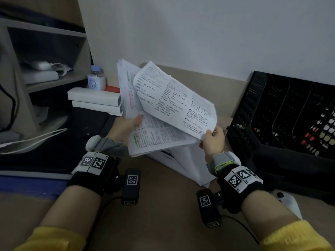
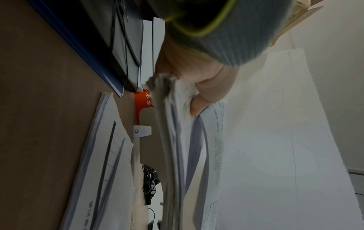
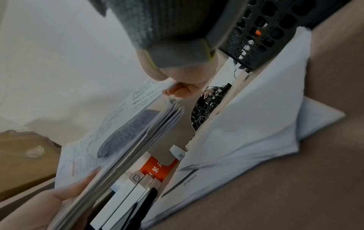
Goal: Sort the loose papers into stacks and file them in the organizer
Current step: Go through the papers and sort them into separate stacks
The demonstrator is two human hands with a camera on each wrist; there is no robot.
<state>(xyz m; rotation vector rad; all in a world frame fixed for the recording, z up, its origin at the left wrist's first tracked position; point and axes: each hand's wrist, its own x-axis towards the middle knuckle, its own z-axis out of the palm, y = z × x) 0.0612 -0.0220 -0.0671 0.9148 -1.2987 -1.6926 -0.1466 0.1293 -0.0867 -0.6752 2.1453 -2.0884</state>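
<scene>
My left hand (image 1: 126, 125) holds a thick bundle of printed papers (image 1: 145, 134) above the desk, thumb on top; its edges show in the left wrist view as the bundle (image 2: 173, 140). My right hand (image 1: 211, 140) pinches the lower right corner of the top printed sheet (image 1: 174, 100), which is lifted and curled off the bundle. In the right wrist view my right fingers (image 3: 177, 90) sit at the corner of the sheet (image 3: 141, 93). Another stack of white papers (image 1: 188, 165) lies on the desk under the hands. The black mesh organizer (image 1: 282, 109) stands at the right.
Two white boxes (image 1: 94, 100) and a small bottle (image 1: 97, 77) sit at the back left beside a wooden shelf unit (image 1: 45, 57). A white cable (image 1: 36, 138) trails on a dark mat at the left. A white device (image 1: 288, 201) lies by my right wrist.
</scene>
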